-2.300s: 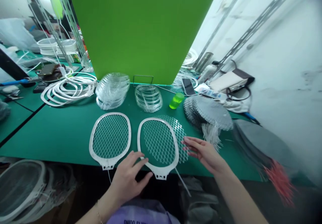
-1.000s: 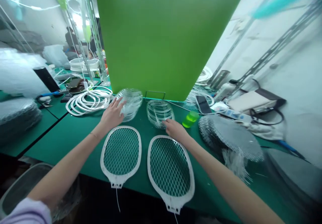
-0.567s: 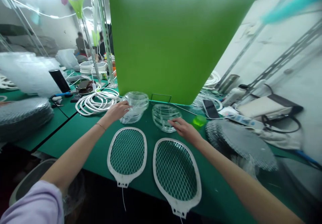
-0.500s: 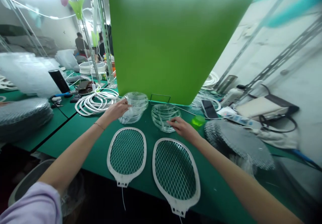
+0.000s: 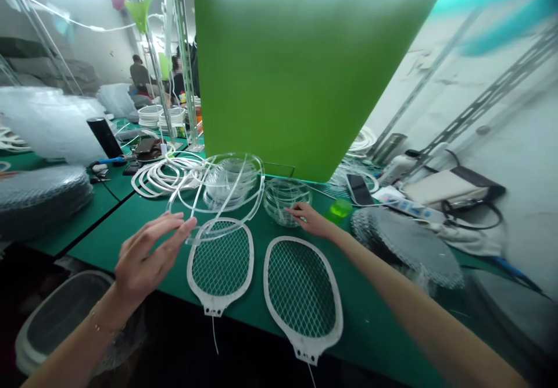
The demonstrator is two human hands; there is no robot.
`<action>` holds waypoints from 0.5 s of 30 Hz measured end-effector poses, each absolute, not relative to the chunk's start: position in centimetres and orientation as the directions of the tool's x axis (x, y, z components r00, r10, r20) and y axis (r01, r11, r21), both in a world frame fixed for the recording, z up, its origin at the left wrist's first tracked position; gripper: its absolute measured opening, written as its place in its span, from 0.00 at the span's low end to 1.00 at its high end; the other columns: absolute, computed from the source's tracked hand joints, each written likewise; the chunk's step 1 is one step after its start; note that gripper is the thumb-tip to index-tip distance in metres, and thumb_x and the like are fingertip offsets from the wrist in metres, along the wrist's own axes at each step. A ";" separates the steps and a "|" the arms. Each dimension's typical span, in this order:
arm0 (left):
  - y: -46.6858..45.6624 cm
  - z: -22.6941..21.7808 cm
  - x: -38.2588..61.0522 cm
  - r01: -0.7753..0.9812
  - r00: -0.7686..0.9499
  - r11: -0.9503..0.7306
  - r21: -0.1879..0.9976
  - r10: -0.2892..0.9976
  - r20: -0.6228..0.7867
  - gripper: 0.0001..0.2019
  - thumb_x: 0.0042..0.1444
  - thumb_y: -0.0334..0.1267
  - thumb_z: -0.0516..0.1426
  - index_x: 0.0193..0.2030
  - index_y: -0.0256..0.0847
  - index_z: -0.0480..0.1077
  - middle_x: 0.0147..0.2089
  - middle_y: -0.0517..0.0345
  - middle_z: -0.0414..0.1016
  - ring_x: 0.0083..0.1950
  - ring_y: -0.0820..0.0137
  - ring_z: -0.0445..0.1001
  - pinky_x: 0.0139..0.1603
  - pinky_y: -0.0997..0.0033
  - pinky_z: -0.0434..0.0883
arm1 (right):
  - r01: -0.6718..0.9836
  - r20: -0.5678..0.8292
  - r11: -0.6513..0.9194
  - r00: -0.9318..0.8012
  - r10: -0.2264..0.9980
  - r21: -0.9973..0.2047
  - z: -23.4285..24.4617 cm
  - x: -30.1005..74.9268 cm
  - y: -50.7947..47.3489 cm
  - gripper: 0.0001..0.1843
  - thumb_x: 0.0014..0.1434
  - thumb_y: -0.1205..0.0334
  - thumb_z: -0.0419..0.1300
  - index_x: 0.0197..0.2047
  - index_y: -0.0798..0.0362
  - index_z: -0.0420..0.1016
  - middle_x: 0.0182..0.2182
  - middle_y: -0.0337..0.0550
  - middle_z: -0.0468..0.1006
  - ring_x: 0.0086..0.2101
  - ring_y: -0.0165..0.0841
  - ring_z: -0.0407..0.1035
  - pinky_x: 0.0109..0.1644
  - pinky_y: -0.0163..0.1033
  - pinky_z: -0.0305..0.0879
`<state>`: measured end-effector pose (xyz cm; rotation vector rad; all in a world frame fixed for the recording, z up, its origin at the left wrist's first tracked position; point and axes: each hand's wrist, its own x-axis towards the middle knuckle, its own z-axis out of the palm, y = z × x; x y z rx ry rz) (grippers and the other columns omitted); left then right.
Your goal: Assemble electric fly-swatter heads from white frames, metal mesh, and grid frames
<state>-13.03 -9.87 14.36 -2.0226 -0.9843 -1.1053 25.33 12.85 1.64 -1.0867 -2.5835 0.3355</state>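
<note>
My left hand (image 5: 150,254) pinches the lower left edge of a clear plastic ring frame (image 5: 231,193) with crossbars. That frame hangs tilted above the left mesh paddle (image 5: 221,263) and in front of a stack of clear rings (image 5: 224,175). My right hand (image 5: 307,219) has its fingers together at the right stack of clear rings (image 5: 276,196); whether it has hold of one is not clear. Below it, the right mesh paddle (image 5: 303,286), white-rimmed with a thin wire at its foot, lies flat on the table.
A large green panel (image 5: 305,74) stands at the back. White cable coils (image 5: 165,175) lie left, with a pile of mesh discs (image 5: 47,196) beyond. On the right are a green cup (image 5: 340,209), a phone (image 5: 360,189) and more mesh discs (image 5: 403,239). A person (image 5: 139,74) sits far behind.
My left hand has lifted a clear ring frame off the left stack and drawn it towards me, down and left. My right hand stays at the right stack, barely shifted.
</note>
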 end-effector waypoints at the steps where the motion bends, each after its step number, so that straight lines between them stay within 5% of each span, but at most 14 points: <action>1: -10.5 14.1 -12.9 0.838 0.357 -0.525 -0.149 0.321 0.877 0.33 0.59 0.18 0.59 0.68 0.47 0.64 0.48 0.54 0.76 0.49 0.63 0.80 0.54 0.62 0.79 | 0.652 0.207 0.681 -0.655 0.727 -0.332 2.0 25.3 13.2 0.22 0.61 0.67 0.53 0.56 0.51 0.78 0.40 0.49 0.74 0.43 0.38 0.70 0.55 0.47 0.68; 9: -13.4 13.0 -13.2 0.878 0.280 -0.473 -0.075 0.380 0.882 0.33 0.58 0.19 0.60 0.67 0.48 0.65 0.46 0.55 0.77 0.47 0.64 0.81 0.53 0.63 0.81 | 0.736 0.414 0.620 -0.492 0.766 -0.272 6.7 25.4 9.4 0.26 0.66 0.66 0.45 0.61 0.51 0.74 0.43 0.53 0.73 0.47 0.43 0.67 0.57 0.52 0.65; 15: -15.2 9.8 -14.0 0.856 0.315 -0.515 -0.045 0.452 0.834 0.30 0.61 0.20 0.58 0.68 0.45 0.64 0.41 0.57 0.78 0.43 0.68 0.82 0.55 0.65 0.79 | 0.601 0.400 0.786 -0.690 0.603 -0.147 5.6 28.1 -5.7 0.35 0.64 0.70 0.49 0.71 0.35 0.57 0.42 0.45 0.80 0.41 0.38 0.75 0.45 0.41 0.72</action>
